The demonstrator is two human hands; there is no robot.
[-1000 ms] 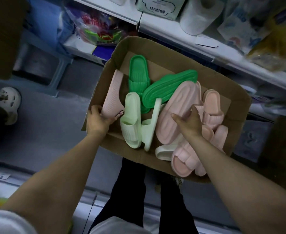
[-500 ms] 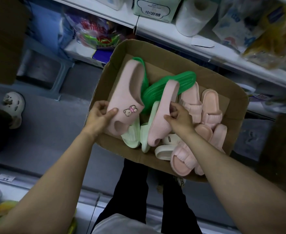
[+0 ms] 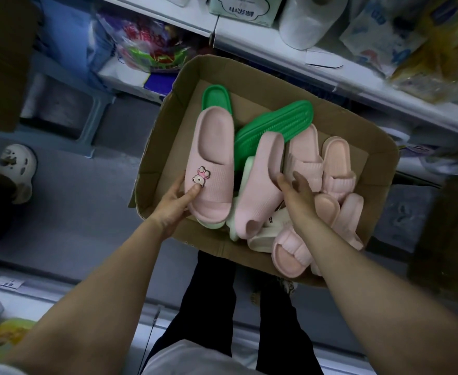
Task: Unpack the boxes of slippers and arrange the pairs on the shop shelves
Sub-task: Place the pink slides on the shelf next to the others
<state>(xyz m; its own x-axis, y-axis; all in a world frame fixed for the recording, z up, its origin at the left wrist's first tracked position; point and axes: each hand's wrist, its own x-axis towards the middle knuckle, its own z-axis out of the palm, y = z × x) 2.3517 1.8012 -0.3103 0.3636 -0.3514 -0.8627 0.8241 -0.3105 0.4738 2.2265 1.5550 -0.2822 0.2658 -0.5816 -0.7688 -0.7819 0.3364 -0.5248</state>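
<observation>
An open cardboard box [image 3: 379,169] in front of me holds several slippers. My left hand [image 3: 175,203] grips a pink slipper with a small animal charm [image 3: 215,158], thumb on the strap beside the charm, holding it face up over the box's left side. My right hand [image 3: 298,193] rests its fingers on a second pink slipper [image 3: 263,185] lying on its side in the middle. Two dark green slippers [image 3: 274,123] lie behind them. Pale green slippers [image 3: 245,171] show underneath. Ribbed pink slides [image 3: 339,163] fill the box's right half, and a cream one [image 3: 265,239] sits at the front.
A white shop shelf [image 3: 276,47] with tissue packs and a paper roll [image 3: 311,20] runs along the top right. A lower shelf edge [image 3: 60,293] lies at the bottom left. Someone's foot in a white clog [image 3: 19,166] stands on the grey floor at left. My legs are below the box.
My left hand lifted the charm slipper from the box's left edge and turned it face up. My right hand tipped the second pink slipper onto its side and now rests on it.
</observation>
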